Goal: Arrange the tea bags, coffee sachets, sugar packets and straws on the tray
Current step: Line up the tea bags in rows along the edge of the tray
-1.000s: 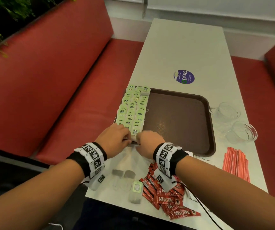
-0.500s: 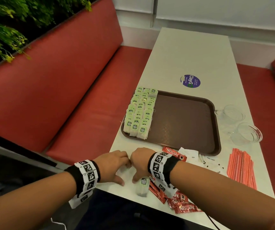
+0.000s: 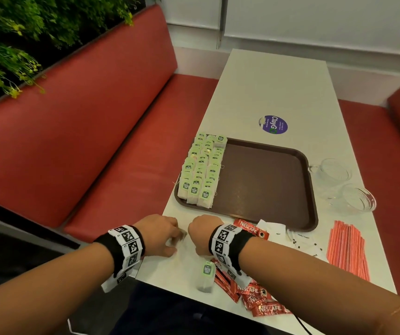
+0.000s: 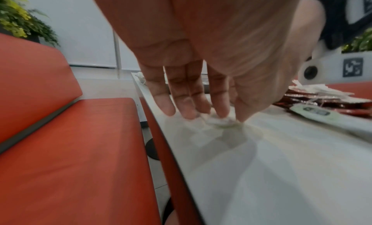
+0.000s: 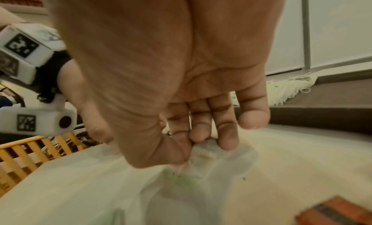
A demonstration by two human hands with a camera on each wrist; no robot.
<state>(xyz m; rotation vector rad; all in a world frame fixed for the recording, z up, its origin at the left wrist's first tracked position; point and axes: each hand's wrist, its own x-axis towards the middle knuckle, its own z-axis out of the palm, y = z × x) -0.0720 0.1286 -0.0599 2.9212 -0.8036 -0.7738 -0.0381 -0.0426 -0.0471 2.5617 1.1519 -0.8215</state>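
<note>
The right hand (image 5: 181, 69) has its fingers (image 5: 227, 132) and thumb pinched on the top of a loose tea bag (image 5: 203, 150), which lies flat on the white table (image 3: 278, 93) directly under the fingertips. The left hand (image 3: 158, 234) sits just beside it. Its fingers (image 4: 185, 104) point down, nearly straight and close together, the tips meeting the thumb over a second tea bag (image 4: 219, 122). Motion blur hides whether that bag is truly gripped.

Both hands are near the table's near-left corner, and the table edge lies just beyond the left little finger. A third tea bag (image 3: 206, 274) lies toward the person from the right wrist, its long axis running away from the person, its far end close under the wrist.

Ahead of the fingers, a short way across bare table, is the brown tray (image 3: 266, 184). Three rows of tea bags (image 3: 201, 170) fill its left side, running lengthwise away from the person. The nearest bags stand almost straight ahead of the fingers, so the carry looks short and straight. The tray's middle and right are bare.

Right of the right hand lie red coffee sachets (image 3: 254, 293) and white sugar packets (image 3: 274, 230). Further right are red straws (image 3: 346, 247), their long axis running away from the person, and two glass cups (image 3: 346, 187), well apart from the fingers.
</note>
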